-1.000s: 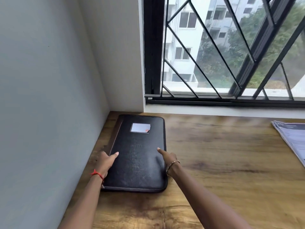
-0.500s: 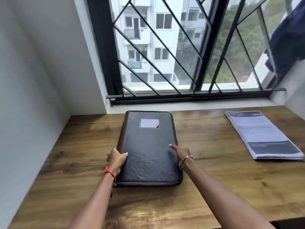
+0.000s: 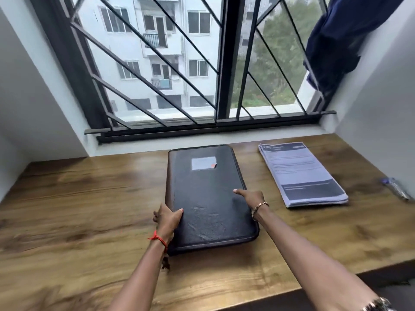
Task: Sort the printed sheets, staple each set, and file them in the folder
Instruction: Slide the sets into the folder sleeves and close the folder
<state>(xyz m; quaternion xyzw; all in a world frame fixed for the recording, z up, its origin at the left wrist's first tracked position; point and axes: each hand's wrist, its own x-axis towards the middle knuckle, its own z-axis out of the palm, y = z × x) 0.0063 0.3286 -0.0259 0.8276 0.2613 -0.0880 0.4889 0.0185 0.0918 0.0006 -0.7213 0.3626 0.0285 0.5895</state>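
Left to right. Wooden surface (image 3: 85, 198): bare grain on the left half. My left hand (image 3: 167, 217), a red thread (image 3: 158, 239) on its wrist: clamped on the left long edge of the folder, thumb on the cover, fingers curled round the spine side. Black zip folder (image 3: 208, 198): closed and flat at the middle of the surface, its far end close to the far edge below the window grille (image 3: 157, 55); a pale label (image 3: 203, 163) with an orange corner sits near that far end. My right hand (image 3: 251, 198), a bracelet (image 3: 258, 207) on its wrist: gripping the right long edge, thumb laid across the cover, fingers hidden over the side. Stack of printed sheets (image 3: 301, 173): flat, apart from the folder, towards the far right corner. Pen (image 3: 396, 188): blurred, beside the right edge. Dark blue cloth (image 3: 332, 41): hanging at the window's upper right.
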